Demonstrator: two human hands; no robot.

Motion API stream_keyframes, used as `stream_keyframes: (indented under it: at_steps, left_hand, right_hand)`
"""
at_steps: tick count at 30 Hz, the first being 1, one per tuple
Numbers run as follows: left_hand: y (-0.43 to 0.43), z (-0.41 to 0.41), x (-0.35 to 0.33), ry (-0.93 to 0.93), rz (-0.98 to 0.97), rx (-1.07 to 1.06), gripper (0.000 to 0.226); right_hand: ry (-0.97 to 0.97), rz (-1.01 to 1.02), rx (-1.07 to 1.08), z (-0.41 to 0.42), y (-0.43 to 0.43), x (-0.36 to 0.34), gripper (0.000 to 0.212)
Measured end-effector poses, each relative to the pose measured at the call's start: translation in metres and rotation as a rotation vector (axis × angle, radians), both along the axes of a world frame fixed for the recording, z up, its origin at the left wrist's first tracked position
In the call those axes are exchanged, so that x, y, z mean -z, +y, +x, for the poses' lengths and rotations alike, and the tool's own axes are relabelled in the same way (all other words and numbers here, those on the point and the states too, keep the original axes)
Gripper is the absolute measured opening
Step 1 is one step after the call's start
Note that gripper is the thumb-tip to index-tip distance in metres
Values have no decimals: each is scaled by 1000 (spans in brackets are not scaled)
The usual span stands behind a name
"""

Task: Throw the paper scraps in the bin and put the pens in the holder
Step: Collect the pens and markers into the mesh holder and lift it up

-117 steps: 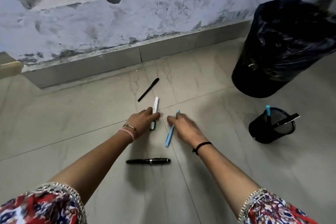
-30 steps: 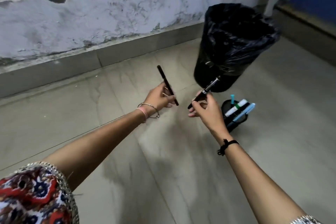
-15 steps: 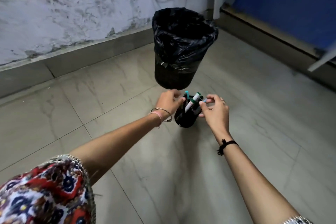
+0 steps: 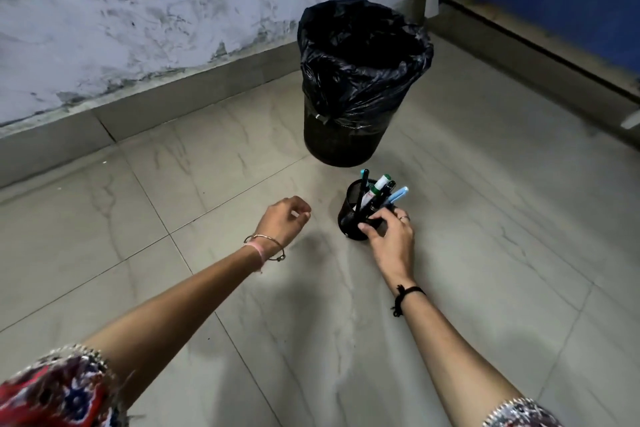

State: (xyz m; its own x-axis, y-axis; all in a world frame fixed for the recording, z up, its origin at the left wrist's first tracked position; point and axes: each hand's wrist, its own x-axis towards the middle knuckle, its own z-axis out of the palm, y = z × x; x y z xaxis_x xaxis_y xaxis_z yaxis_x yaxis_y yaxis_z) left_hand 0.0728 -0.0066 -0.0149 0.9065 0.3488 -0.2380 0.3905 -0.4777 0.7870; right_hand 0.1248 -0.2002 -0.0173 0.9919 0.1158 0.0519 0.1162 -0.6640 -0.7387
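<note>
Pens [image 4: 375, 194]: several stand bunched and leaning in the black mesh holder [image 4: 356, 218]; tips fan up and away from the grip.
Right hand [image 4: 393, 241]: fingers curled round the holder's near wall, thumb on its left side; it grips the holder, not a pen.
Left hand [image 4: 285, 218]: just left of the holder, apart from it, loosely curled, nothing in it.
Holder position: on the tiled floor [image 4: 485, 253], near the lined bin [image 4: 360, 80], which stands just beyond.
Handling, judged: pens light, stiff, smooth-barrelled, apt to roll; take mid-barrel. Holder light and top-heavy when loaded; steady it low on the wall.
Hidden: holder's right side behind the fingers; pen count unclear; bin interior dark, so scraps inside cannot be confirmed. No loose scraps or pens visible on the floor.
Progress, judged: task looks near complete.
</note>
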Motion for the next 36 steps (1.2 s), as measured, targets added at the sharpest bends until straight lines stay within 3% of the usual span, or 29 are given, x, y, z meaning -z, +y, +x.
stream_keyframes:
  at_steps: [4,9,14,21,26,31,36]
  left_hand:
    - [-5,-3,-35,10,-89,-81,14]
    - [-2,-11,-137,70,-98,-143,15]
    - [13,-8,-287,116,-119,-71,17]
    - [19,23,-535,-6,-109,-132,15]
    - [-7,72,-679,-95,-91,-62,19]
    - [-44,137,-744,-142,-123,-17,19]
    - [-98,201,-761,-153,-177,17,22]
  right_hand:
    - [66,-13,-147,3,9,-44,13]
    - [159,-33,-236,-1,12,-150,13]
    - [158,-39,-284,4,22,-302,16]
    - [33,-5,-226,33,34,-555,17]
    - [-65,-25,-140,76,14,-705,23]
    - [-97,-41,-37,137,-31,-768,25]
    - [-86,-38,109,207,-93,-775,21]
